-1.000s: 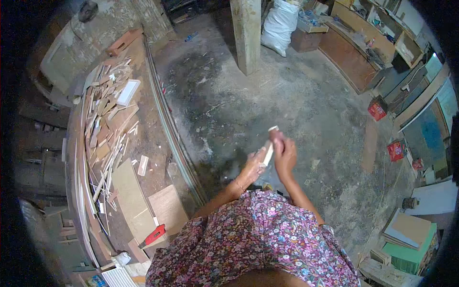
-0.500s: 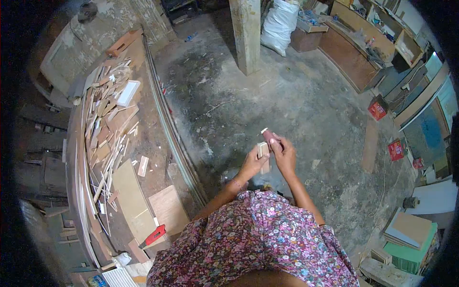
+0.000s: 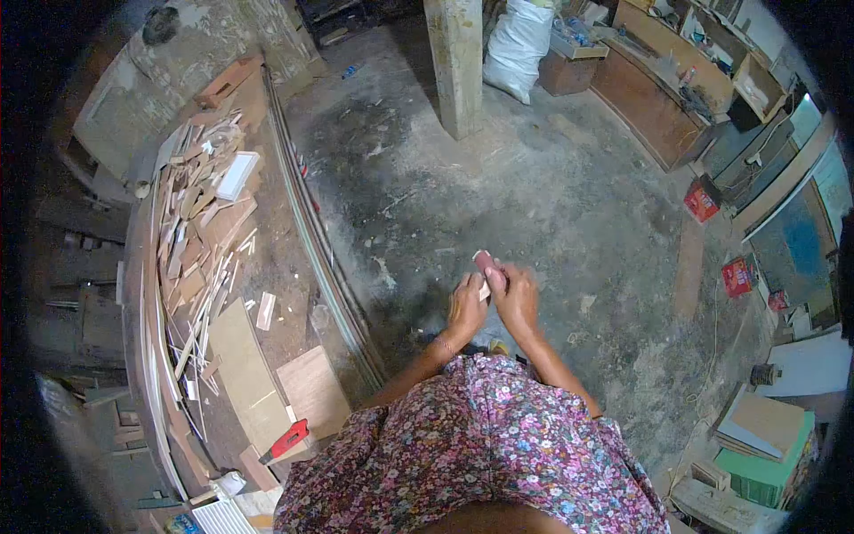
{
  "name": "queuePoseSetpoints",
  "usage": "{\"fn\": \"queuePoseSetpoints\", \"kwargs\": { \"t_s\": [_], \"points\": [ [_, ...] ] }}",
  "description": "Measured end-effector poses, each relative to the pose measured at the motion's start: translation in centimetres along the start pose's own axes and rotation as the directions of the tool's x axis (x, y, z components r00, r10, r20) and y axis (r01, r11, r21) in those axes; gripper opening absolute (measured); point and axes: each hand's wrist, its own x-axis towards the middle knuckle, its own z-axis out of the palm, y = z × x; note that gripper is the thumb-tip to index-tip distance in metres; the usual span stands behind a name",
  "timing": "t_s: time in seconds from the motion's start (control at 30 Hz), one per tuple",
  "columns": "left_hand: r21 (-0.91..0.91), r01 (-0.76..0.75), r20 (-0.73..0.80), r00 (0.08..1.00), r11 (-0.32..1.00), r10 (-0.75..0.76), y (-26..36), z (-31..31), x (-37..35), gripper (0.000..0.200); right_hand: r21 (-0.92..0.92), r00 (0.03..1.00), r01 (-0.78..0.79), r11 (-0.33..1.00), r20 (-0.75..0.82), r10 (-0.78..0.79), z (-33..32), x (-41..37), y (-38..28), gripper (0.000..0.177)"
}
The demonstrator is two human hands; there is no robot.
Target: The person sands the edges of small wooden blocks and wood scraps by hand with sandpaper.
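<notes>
In front of my body, my left hand [image 3: 466, 307] is closed round a small pale wood piece [image 3: 484, 291], mostly hidden by the fingers. My right hand [image 3: 518, 298] grips a reddish-brown block [image 3: 484, 260] whose far end sticks out past the fingers. The two hands are close together, with the block lying over or against the wood piece; the exact contact is hidden.
Left of me a workbench [image 3: 294, 325] holds scrap wood strips [image 3: 191, 240], flat boards [image 3: 313, 387] and a red-handled saw [image 3: 289, 438]. Ahead stand a post [image 3: 460, 71] and a white sack [image 3: 518, 49]. Red boxes [image 3: 701, 203] and stacked panels [image 3: 765, 423] are at right.
Both hands have moved slightly left and turned. The reddish-brown block has shifted left and toward me, and the wood piece now shows less.
</notes>
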Motion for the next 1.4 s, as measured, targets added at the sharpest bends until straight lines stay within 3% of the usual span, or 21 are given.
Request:
{"fn": "queuePoseSetpoints", "kwargs": {
  "t_s": [0.03, 0.13, 0.23, 0.27, 0.37, 0.47, 0.6, 0.73, 0.83, 0.87, 1.03, 1.07, 1.17, 1.2, 1.3, 1.4],
  "points": [
    [-0.003, 0.013, -0.027, 1.0, 1.0, -0.013, -0.1, 0.2, -0.1, 0.019, 0.023, 1.0, 0.029, 0.999, 0.004, -0.029, 0.0, -0.8, -0.2, 0.029],
    [-0.018, 0.122, 0.185, 0.976, 0.992, -0.117, -0.4, -1.0, 0.1, 0.021, 0.025, 0.999, 0.009, 1.0, 0.048, -0.01, -0.4, -1.8, -0.9, 0.029],
    [-0.031, 0.083, 0.121, 0.99, 0.996, -0.079, 0.2, -0.3, -0.1, 0.024, 0.052, 1.0, 0.002, 0.999, 0.005, -0.002, 0.4, -0.7, 0.7, 0.029],
    [0.003, -0.007, 0.093, 0.996, 1.0, 0.007, -0.4, 0.3, -0.4, 0.025, 0.063, 1.0, -0.012, 0.998, 0.0, 0.012, 0.7, -0.1, 1.4, 0.029],
    [0.049, 0.018, 0.127, 0.992, 0.999, -0.024, -0.9, 0.8, -0.2, 0.023, 0.037, 1.0, 0.012, 0.999, -0.019, -0.012, 0.6, -0.1, 1.0, 0.028],
    [0.07, 0.163, 0.23, 0.957, 0.984, -0.174, -0.2, -1.0, 0.0, 0.018, 0.019, 0.999, 0.044, 0.999, 0.024, -0.044, 0.1, -2.3, -0.9, 0.029],
    [0.03, 0.093, 0.119, 0.988, 0.995, -0.096, -1.2, 0.3, -0.5, 0.014, 0.039, 1.0, 0.002, 0.999, 0.008, -0.003, 0.8, -1.1, 0.5, 0.029],
    [0.055, -0.017, 0.126, 0.992, 0.998, 0.009, 0.1, 0.0, -0.5, 0.015, 0.064, 1.0, -0.017, 0.998, -0.019, 0.018, 1.0, -0.1, 1.2, 0.029],
    [0.048, 0.186, 0.287, 0.939, 0.981, -0.192, -0.5, -0.5, 0.0, 0.015, 0.024, 1.0, 0.019, 1.0, -0.011, -0.018, 0.3, -1.4, 0.4, 0.031],
    [0.083, 0.085, 0.264, 0.959, 0.993, -0.104, -2.3, 0.8, -0.6, 0.015, 0.021, 1.0, 0.013, 1.0, -0.002, -0.013, 0.2, -1.5, 0.5, 0.032],
    [0.05, -0.054, 0.14, 0.989, 0.997, 0.047, 0.0, 0.5, -0.9, 0.013, 0.136, 0.989, -0.144, 0.98, 0.065, 0.136, 0.9, 0.1, 2.6, 0.034],
    [0.059, -0.081, 0.128, 0.989, 0.995, 0.073, 0.1, 0.3, -0.7, 0.013, 0.151, 0.995, -0.095, 0.984, 0.039, 0.09, 1.0, 0.1, 2.4, 0.033],
    [0.053, 0.126, 0.281, 0.95, 0.991, -0.136, -1.1, 0.3, -0.2, 0.016, 0.131, 1.0, 0.01, 0.991, 0.002, -0.01, 0.1, -1.9, 0.3, 0.032],
    [-0.032, 0.281, 0.261, 0.929, 0.959, -0.264, -0.9, -0.1, -0.1, 0.021, 0.099, 1.0, 0.024, 0.995, -0.005, -0.024, 0.1, -2.5, -0.7, 0.032],
    [-0.041, 0.154, 0.276, 0.951, 0.987, -0.137, -1.6, 0.0, -0.1, 0.023, 0.079, 0.997, -0.047, 0.996, 0.059, 0.043, 0.1, -2.3, -1.3, 0.031],
    [-0.091, 0.166, 0.244, 0.96, 0.982, -0.14, -0.3, -0.9, 0.1, 0.019, 0.155, 0.999, -0.035, 0.987, 0.002, 0.035, 0.0, -2.1, -1.4, 0.031]
  ]
}}
